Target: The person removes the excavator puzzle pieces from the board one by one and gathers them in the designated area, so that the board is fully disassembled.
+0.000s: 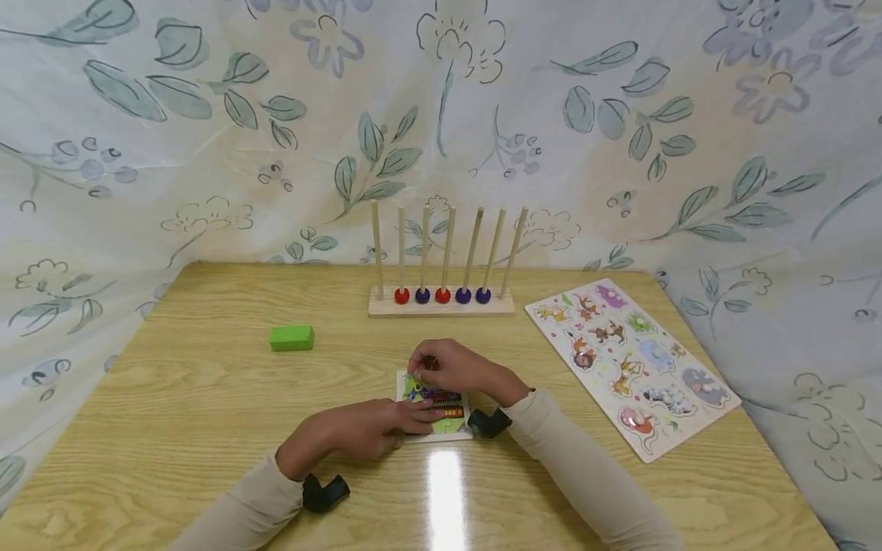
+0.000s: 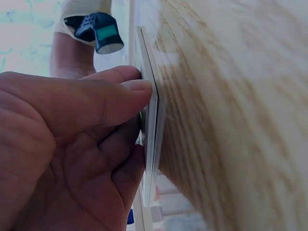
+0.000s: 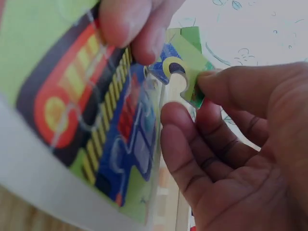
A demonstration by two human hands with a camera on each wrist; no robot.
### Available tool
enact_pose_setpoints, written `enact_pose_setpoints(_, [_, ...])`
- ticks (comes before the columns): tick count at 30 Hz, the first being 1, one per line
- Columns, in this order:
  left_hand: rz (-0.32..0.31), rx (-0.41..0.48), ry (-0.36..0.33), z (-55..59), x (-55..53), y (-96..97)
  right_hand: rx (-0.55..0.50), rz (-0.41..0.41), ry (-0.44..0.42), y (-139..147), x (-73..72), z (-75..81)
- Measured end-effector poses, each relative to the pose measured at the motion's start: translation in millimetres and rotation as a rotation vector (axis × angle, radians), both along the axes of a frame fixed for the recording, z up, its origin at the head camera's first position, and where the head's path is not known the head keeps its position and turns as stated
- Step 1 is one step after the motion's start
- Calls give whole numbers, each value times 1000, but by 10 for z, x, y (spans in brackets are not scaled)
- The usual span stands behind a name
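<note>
A small jigsaw in a white tray (image 1: 451,438) lies on the table, its picture a vehicle in red, blue and yellow on green. My left hand (image 1: 375,427) rests on the near left part of it, fingers stretched over the picture; in the left wrist view the thumb (image 2: 137,91) presses against the tray's edge. At the far left corner, my right hand (image 1: 458,370) pinches a jigsaw piece (image 3: 191,60), green with blue and a yellow-ringed wheel. The right wrist view shows this piece tilted up above the picture, close to the left fingertips.
A wooden peg stand (image 1: 386,308) with red and dark blue beads stands at the back. On the right lies an animal peg puzzle (image 1: 682,431). A green block (image 1: 292,338) sits to the left. Floral cloth (image 1: 441,115) hangs behind the table.
</note>
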State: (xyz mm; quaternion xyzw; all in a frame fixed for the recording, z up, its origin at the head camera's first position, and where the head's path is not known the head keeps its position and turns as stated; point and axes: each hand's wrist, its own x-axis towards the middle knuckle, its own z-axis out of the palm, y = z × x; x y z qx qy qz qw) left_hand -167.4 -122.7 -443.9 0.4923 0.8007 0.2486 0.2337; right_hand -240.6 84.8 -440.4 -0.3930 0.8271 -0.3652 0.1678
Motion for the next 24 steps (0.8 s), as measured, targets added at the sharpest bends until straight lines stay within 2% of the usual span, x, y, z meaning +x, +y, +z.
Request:
enact_pose_setpoints(5, [27,18,-58,-2,-4,0,-55,5,-117,32,6,-27])
enact_pose_setpoints(8, [45,18,-77,-11,-2,1,-88,-24,-164,61,11,-28])
enact_pose_setpoints(15, [26,36,-22,-15,6,1,-128,-144,-145,218,-26,9])
enact_pose_setpoints(20, [43,22,-36,-1,21,-5,-121,-170,-143,360,-35,56])
enact_pose_setpoints(24, [49,12,-46,-8,9,-6,-114,-192,-97,465,-55,87])
